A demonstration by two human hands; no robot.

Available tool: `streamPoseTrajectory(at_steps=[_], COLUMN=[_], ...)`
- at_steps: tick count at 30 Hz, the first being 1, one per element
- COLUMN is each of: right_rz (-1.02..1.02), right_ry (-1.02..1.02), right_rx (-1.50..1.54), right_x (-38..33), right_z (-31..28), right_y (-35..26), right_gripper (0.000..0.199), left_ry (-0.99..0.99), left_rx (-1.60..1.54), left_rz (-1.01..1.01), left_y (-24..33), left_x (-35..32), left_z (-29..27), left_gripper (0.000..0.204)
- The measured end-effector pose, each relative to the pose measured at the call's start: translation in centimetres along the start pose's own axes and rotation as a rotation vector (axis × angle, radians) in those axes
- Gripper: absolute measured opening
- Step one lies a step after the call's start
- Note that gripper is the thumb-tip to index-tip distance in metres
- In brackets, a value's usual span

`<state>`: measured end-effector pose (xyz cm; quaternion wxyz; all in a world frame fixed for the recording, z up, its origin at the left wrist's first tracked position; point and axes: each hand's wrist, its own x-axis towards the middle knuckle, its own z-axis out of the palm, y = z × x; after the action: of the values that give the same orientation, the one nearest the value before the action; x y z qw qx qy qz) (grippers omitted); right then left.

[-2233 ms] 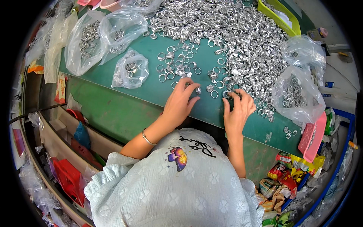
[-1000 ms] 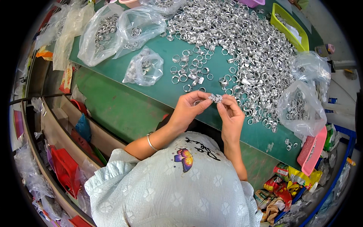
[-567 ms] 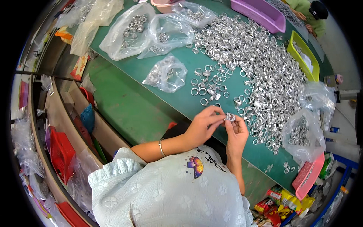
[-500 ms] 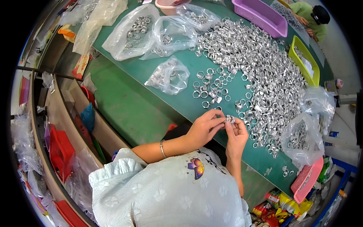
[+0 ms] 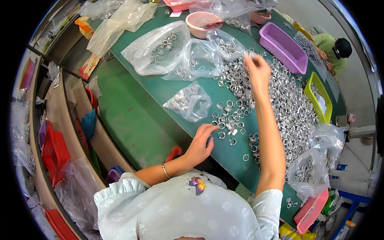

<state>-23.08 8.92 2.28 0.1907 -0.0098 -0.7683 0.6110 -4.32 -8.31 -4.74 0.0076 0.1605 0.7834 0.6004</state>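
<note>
A large heap of silver rings [image 5: 294,116] covers the right part of the green table [image 5: 160,90]. My right hand [image 5: 260,76] is stretched over the far end of this heap, beside the clear bags. Motion smears its fingertips, and I cannot make out whether a ring is between them. At the table's near edge my left hand [image 5: 200,144] is open, its fingers extended and nothing in them. Just past its fingertips lies a smaller loose group of rings [image 5: 230,118]. A small clear bag of rings [image 5: 188,102] rests left of that group.
Larger clear bags [image 5: 158,48] holding rings lie at the far left. Around the heap stand a pink bowl [image 5: 202,24], a purple basket [image 5: 284,50], a yellow-green tray [image 5: 319,98] and a pink basket [image 5: 312,212]. Another person [image 5: 332,50] sits at the far right.
My hands were together, fingering a ring cluster at the table edge. They have parted: the right swung far across the heap, while the left drew back left and opened. The view has shifted.
</note>
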Motion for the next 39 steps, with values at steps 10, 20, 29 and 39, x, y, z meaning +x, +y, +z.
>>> streamPoseTrajectory(at_steps=[10, 20, 29, 39], right_rz=[-0.034, 0.145, 0.014, 0.812], right_ry=[-0.268, -0.386, -0.201, -0.109], right_rx=[-0.089, -0.172, -0.190, 0.894], right_x=[-1.6, -19.8, -23.2, -25.4], right_z=[1.0, -4.6, -3.2, -4.8], right_y=[1.9, -2.4, -0.4, 0.1], right_gripper=[0.020, 0.020, 0.019, 0.018], left_ry=[-0.181, -0.225, -0.327, -0.285], left_rx=[-0.858, -1.541, -1.406, -0.639], left_rz=[-0.468, -0.676, -0.569, -0.364], left_y=[-2.4, -0.4, 0.3, 1.0], left_x=[-0.2, 1.0, 0.0, -1.4], left_z=[-1.3, -1.8, -0.9, 0.3], left_gripper=[0.027, 0.047, 0.042, 0.041])
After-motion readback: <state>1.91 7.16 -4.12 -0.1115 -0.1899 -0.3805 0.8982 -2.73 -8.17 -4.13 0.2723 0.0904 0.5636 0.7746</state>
